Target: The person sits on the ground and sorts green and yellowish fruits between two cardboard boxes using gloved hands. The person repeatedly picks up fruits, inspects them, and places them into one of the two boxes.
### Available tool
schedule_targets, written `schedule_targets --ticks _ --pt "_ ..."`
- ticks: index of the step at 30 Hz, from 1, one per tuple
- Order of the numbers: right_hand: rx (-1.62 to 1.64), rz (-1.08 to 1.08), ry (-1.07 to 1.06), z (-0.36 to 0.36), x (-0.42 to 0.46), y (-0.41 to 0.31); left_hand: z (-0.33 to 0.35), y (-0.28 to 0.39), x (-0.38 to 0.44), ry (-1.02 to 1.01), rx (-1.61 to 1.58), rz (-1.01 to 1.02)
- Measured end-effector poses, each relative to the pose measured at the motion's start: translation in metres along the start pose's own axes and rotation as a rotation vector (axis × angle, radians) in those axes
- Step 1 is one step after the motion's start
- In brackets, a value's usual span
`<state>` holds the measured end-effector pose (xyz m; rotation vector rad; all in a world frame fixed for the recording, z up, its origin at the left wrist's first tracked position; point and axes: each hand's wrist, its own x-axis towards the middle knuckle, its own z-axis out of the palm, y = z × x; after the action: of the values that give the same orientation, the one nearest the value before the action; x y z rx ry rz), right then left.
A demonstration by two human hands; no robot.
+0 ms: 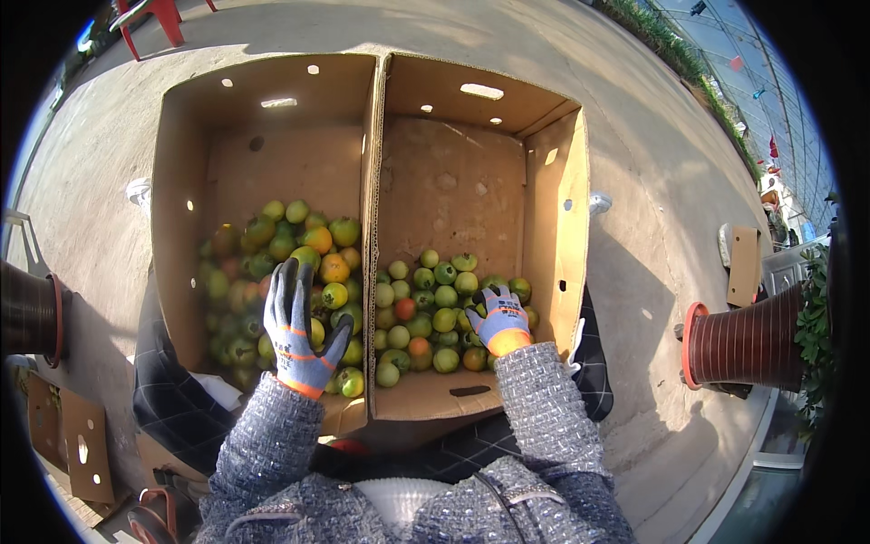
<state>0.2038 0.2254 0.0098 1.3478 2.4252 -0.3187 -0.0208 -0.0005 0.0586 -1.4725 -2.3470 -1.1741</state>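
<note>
Two open cardboard boxes stand side by side before me. In the left box (pixel 180 204) lie many green and orange tomatoes (pixel 334 268). My left hand (pixel 299 326), in a blue and black work glove, is over them with thumb and fingers spread; its fingertips are by a green tomato (pixel 306 257), and a firm hold does not show. The right box (pixel 554 238) has smaller, mostly green tomatoes (pixel 445 319) in its near half. My gloved right hand (pixel 501 316) rests on them near the right wall, fingers curled down. Whether it holds one is hidden.
Large dark ribbed pots with red rims stand at the left (pixel 54 319) and right (pixel 694 345). A red plastic stool (pixel 166 20) is at the upper left. More cardboard pieces lie at the lower left (pixel 85 445) and right (pixel 743 265). My knees flank the boxes.
</note>
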Motion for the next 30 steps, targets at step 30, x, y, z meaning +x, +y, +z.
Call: schedule_targets --ticks 30 --pt "-0.14 0.043 0.1 -0.056 0.003 0.017 0.0 0.005 -0.005 -0.006 -0.039 0.039"
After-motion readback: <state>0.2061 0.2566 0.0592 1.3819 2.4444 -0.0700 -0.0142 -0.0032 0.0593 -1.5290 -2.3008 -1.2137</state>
